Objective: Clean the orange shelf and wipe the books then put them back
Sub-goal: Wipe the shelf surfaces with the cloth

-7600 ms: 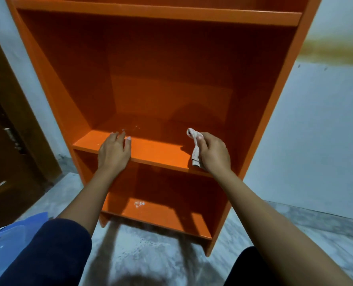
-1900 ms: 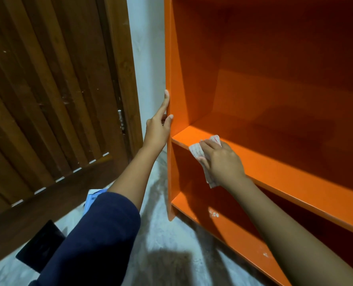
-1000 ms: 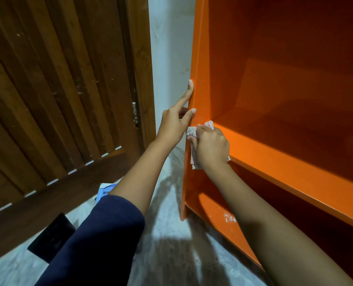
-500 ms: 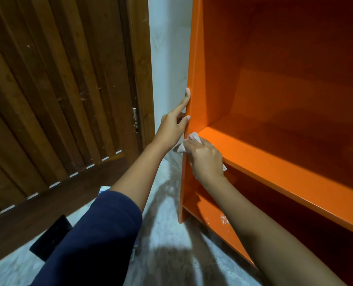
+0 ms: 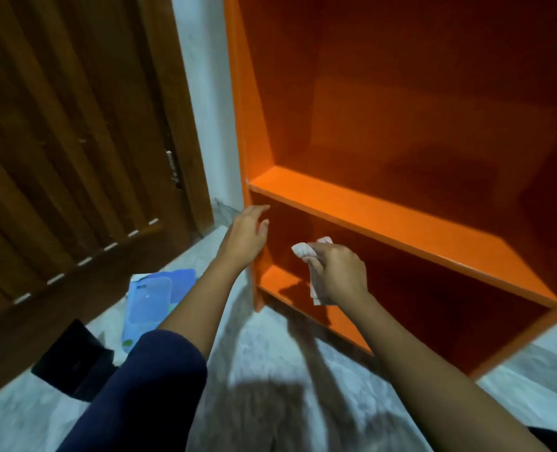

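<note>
The orange shelf (image 5: 384, 216) fills the right of the view, and I see no books on its boards. My right hand (image 5: 337, 275) grips a crumpled white cloth (image 5: 303, 250) in front of the lowest compartment, just below the middle board. My left hand (image 5: 246, 236) is at the shelf's left side panel beside that compartment, fingers relaxed and loosely bent; whether it touches the panel is unclear. Blue books or folders (image 5: 153, 301) lie on the floor to the left of the shelf.
A brown wooden door (image 5: 75, 141) stands on the left, with a strip of white wall between it and the shelf. A black flat object (image 5: 71, 360) lies on the marble floor (image 5: 270, 353) near the blue items. My dark blue sleeve covers the lower middle.
Both hands have dropped from the middle board's left corner to the lowest compartment. The left hand has left the upper side edge. The view has tilted down, showing more floor.
</note>
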`<state>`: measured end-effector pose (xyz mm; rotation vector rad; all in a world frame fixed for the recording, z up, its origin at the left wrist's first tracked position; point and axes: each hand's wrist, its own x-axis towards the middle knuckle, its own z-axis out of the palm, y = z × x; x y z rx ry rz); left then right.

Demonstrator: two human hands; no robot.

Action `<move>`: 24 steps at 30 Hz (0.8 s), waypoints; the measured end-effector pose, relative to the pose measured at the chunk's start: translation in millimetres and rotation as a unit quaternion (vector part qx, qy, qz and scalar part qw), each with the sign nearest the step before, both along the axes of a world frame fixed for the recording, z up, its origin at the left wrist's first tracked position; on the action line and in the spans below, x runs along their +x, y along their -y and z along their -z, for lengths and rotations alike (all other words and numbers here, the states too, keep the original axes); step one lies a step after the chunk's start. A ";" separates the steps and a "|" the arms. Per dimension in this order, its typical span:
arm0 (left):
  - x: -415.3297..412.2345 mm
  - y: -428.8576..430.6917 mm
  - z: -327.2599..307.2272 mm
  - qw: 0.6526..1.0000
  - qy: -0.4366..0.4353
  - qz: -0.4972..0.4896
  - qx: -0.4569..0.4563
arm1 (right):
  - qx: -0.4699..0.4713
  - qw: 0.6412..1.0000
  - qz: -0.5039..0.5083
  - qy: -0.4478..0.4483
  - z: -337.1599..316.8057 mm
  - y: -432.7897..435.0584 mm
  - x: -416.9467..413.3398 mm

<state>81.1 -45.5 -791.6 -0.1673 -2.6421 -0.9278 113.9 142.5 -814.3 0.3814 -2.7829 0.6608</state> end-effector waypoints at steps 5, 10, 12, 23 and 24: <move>11.9 -22.1 80.6 0.995 0.095 0.009 -0.007 | -0.028 0.982 0.161 0.095 85.8 -64.3 11.5; -3.0 -36.3 160.2 0.983 0.177 0.041 -0.031 | -0.088 0.924 0.348 0.130 164.8 -116.1 19.3; -13.3 -37.9 182.9 0.980 0.190 0.041 -0.044 | -0.110 0.890 0.416 0.152 186.0 -130.7 20.5; -65.5 -21.5 253.6 0.973 0.161 0.078 -0.144 | 0.120 0.917 0.323 0.201 229.7 -101.5 -32.5; -68.1 -18.4 256.6 0.974 0.156 0.077 -0.144 | 0.115 0.924 0.304 0.204 227.8 -91.7 -40.2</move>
